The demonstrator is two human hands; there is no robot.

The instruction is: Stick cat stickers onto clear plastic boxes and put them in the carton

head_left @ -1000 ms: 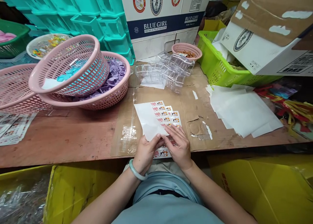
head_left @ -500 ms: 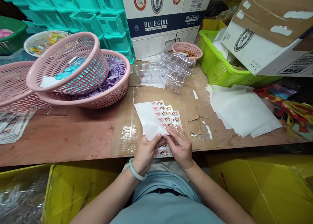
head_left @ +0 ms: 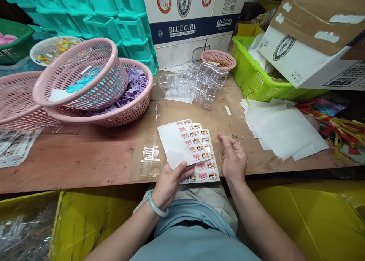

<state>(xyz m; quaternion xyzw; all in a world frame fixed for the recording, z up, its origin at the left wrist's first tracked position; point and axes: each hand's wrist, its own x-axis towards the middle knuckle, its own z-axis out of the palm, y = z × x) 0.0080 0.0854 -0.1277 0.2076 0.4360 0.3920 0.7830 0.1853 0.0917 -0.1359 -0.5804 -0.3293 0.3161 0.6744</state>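
Note:
My left hand point(head_left: 170, 182), with a pale bracelet at the wrist, pinches the lower edge of a partly bare white sticker sheet point(head_left: 173, 140) between thumb and fingers. Rows of cat stickers with pink print remain along that sheet's right side. Beneath it, fanned out, lie more sticker sheets point(head_left: 211, 166) with the same cats. Just right of the sheets, my right hand point(head_left: 234, 158) hovers over the cardboard with its fingertips pressed together. Whatever is between those fingertips, if anything, is too small to make out.
Clear plastic boxes point(head_left: 196, 82) sit beyond the flattened cardboard point(head_left: 145, 139). Pink baskets point(head_left: 142, 105) with purple and blue pieces stand left. Blank white sheets point(head_left: 282, 128) lie right, before a lime crate point(head_left: 256, 78). Behind are a beer carton point(head_left: 182, 44) and stacked teal containers point(head_left: 134, 29).
My right hand has left the sheet's lower edge and moved right, uncovering more cat stickers. My left hand keeps its hold, and the sheet's bent corner now lies flatter.

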